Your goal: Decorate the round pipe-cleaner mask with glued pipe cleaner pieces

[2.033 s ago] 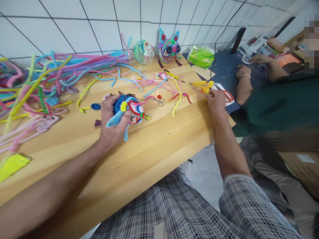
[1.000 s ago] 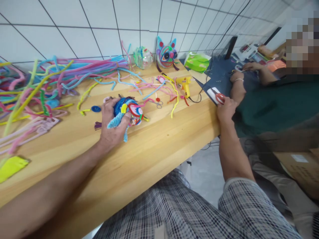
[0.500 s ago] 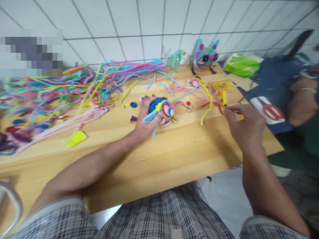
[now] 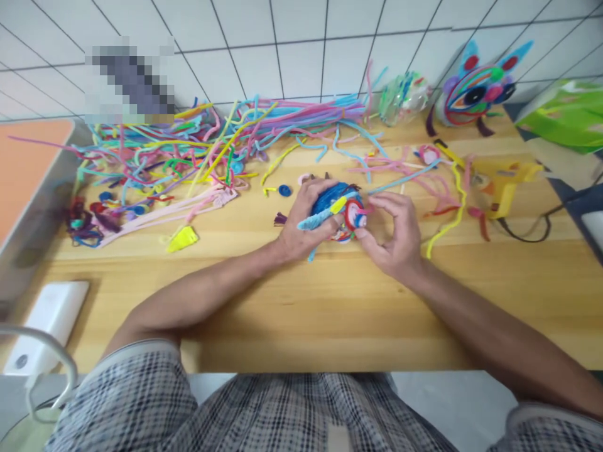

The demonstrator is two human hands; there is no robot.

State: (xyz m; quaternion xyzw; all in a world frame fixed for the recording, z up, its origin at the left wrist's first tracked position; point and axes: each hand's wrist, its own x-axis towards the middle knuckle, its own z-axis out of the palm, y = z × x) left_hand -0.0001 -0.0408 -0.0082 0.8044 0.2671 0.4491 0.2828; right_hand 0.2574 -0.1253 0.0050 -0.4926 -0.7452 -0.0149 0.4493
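Observation:
A round craft figure (image 4: 330,198) wound with blue pipe cleaner is in the middle of the head view, just above the table. My left hand (image 4: 304,229) is wrapped round its left side, beside a light-blue and yellow pipe-cleaner strip (image 4: 323,215). My right hand (image 4: 398,235) has thumb and forefinger closed at the figure's right end, on the edge of a coiled red, white and blue disc (image 4: 355,215). A bit of pink pipe cleaner shows by the fingertips. The side of the figure under my left palm is hidden.
Pipe cleaners (image 4: 301,119) lie heaped along the tiled wall. A yellow glue gun (image 4: 504,185) with a black cord rests at right, near a yellow pipe cleaner (image 4: 458,201). A finished-looking eared figure (image 4: 480,94) and a clear plastic piece (image 4: 405,97) stand behind.
My right hand has come left from beside the glue gun to the figure's right end. My left hand keeps its hold. The camera view has turned left.

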